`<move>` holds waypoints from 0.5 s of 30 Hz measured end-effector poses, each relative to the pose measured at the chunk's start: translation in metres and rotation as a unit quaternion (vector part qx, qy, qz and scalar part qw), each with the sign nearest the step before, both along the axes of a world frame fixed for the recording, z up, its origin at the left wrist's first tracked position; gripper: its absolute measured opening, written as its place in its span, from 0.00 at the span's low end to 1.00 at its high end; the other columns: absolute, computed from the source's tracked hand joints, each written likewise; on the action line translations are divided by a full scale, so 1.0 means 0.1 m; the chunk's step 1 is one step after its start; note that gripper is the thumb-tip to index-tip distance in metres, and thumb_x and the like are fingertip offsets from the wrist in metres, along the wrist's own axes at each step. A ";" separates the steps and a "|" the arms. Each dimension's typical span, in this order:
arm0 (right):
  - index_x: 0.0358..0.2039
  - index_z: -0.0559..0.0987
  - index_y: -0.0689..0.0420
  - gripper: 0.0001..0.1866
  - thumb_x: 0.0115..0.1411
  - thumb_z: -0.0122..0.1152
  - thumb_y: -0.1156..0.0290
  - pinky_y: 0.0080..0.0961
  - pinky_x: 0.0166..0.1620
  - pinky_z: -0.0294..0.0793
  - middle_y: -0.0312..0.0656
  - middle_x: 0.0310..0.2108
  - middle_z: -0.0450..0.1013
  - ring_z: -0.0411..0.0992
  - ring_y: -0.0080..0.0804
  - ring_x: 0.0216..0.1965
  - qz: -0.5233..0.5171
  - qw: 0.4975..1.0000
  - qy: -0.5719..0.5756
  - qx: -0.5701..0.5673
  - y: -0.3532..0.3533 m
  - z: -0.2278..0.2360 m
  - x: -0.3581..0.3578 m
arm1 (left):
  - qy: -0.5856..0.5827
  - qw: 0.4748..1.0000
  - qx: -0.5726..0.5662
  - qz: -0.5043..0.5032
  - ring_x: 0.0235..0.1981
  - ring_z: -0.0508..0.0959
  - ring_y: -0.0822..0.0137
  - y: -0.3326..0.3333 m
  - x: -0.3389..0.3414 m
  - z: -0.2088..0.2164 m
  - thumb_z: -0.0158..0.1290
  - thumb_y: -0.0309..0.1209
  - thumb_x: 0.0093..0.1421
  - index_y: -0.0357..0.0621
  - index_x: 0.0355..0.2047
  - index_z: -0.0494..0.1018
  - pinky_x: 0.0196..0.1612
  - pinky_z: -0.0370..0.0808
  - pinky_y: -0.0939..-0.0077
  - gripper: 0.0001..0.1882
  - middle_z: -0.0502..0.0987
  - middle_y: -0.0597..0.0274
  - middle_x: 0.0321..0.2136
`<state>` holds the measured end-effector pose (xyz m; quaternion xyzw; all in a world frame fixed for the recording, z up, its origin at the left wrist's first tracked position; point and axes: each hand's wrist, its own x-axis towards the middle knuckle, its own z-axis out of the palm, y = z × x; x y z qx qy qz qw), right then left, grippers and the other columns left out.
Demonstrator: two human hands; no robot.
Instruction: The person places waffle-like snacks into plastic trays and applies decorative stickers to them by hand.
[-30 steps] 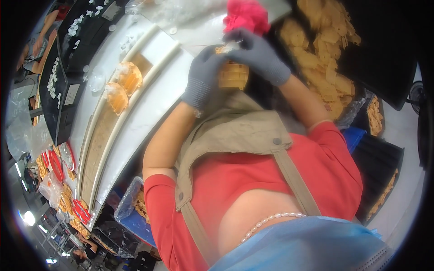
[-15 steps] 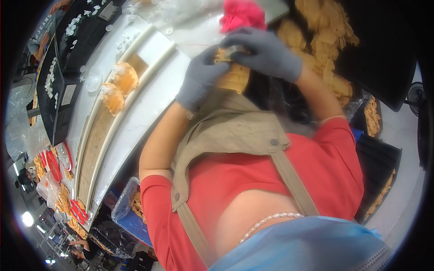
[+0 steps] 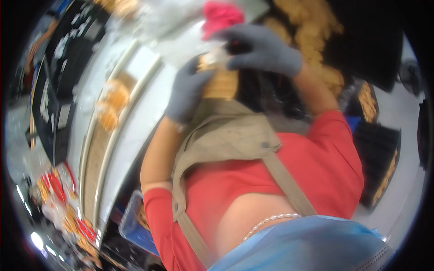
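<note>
My left hand point(image 3: 186, 92), in a grey knit glove, is closed on the side of a yellow-tan ribbed plastic part point(image 3: 220, 86) held above my apron. At the part's top sits a whitish translucent piece point(image 3: 217, 57), blurred, so I cannot tell how it is joined. My right hand point(image 3: 266, 50), gloved the same, hovers just to the right of that piece. Its thumb and forefinger are apart, and the thumb tip is close beside the piece; whether they touch is unclear. A pink crumpled cloth-like bundle point(image 3: 221, 18) lies beyond the fingers.
Left of me a narrow conveyor point(image 3: 97, 162) between white rails carries two orange parts point(image 3: 114, 101) with whitish pieces. Black bins point(image 3: 58, 122) with small white pieces stand beyond it. Tan parts point(image 3: 312, 27) are piled at the right, near a black crate point(image 3: 375, 158).
My right hand's fingers have opened away from the part's top, showing the whitish piece. Both hands and the part sit slightly farther left in the view, which has shifted and blurred.
</note>
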<state>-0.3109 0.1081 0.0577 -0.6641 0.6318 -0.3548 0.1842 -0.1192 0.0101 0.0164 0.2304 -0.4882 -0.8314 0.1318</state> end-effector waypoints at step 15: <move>0.34 0.78 0.54 0.18 0.57 0.51 0.53 0.32 0.40 0.73 0.47 0.33 0.76 0.74 0.43 0.37 -0.650 0.750 0.125 0.016 1.45 -0.92 -2.40 | -0.042 0.964 -0.251 -0.075 0.46 0.74 0.65 0.25 -0.25 -0.14 0.44 0.25 0.59 0.34 0.50 0.64 0.49 0.72 0.69 0.18 0.72 0.55 0.44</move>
